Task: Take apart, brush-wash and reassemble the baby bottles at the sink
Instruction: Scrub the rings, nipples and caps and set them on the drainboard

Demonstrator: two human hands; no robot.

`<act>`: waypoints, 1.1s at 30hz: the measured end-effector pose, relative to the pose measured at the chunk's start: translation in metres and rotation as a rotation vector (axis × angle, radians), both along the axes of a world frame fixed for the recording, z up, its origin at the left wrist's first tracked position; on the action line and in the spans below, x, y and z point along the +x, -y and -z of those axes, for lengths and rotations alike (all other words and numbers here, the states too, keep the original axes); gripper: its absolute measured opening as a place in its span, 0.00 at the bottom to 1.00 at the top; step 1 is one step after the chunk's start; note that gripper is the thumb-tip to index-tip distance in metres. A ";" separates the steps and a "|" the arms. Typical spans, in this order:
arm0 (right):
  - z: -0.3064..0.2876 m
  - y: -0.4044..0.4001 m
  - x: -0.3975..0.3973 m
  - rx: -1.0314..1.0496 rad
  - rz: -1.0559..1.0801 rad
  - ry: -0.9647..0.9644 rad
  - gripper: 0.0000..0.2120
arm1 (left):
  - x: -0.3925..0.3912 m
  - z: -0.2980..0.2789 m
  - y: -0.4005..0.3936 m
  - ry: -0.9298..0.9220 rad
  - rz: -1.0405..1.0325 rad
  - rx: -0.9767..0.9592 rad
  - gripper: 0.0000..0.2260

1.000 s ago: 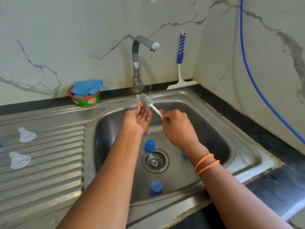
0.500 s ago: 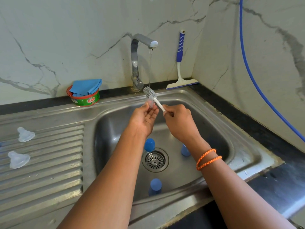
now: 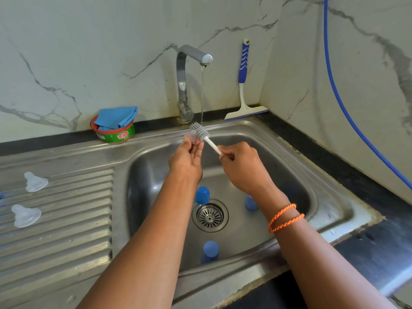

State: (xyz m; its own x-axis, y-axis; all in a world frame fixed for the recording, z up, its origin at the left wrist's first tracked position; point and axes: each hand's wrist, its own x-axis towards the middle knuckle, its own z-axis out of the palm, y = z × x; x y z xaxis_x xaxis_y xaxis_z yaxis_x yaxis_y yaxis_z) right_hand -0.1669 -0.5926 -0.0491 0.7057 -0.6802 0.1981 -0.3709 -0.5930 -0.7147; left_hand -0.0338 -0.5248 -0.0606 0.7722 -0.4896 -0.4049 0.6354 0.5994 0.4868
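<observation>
The brush (image 3: pixel 200 131) has moved up under the water. The right hand (image 3: pixel 243 168) grips its handle; the left hand (image 3: pixel 186 158) pinches a clear teat (image 3: pixel 193 136). Scrubbing goes on.

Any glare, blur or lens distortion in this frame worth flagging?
Head view: sharp overall; wide-angle bend curves the sink rim and drainboard; soft glare on the steel at right; the clear teat in the left hand is hard to make out.

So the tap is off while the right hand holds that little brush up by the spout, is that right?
Not quite. In the head view the tap is running: a thin stream falls onto the brush. The right hand does hold the brush by its white handle.
</observation>
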 end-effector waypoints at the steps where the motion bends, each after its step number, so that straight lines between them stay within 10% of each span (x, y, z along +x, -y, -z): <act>1: 0.000 0.000 -0.001 0.010 0.004 -0.002 0.18 | 0.001 0.001 -0.001 -0.005 -0.024 0.004 0.07; 12: 0.008 0.004 0.006 0.137 0.136 -0.004 0.15 | -0.004 0.004 0.006 0.475 0.073 0.449 0.03; 22: 0.000 -0.003 0.001 0.197 0.036 -0.047 0.17 | 0.007 0.003 -0.005 0.225 -0.272 0.407 0.07; 33: -0.005 -0.018 -0.003 0.111 0.011 -0.041 0.16 | 0.011 0.011 -0.001 0.451 -0.373 0.760 0.04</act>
State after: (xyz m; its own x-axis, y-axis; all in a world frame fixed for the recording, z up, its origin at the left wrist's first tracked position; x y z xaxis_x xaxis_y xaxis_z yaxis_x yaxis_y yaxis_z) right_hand -0.1697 -0.5747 -0.0439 0.7044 -0.7037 0.0928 -0.4067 -0.5072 -0.7598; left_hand -0.0227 -0.5237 -0.0719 0.9861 0.0907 -0.1393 0.1250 0.1484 0.9810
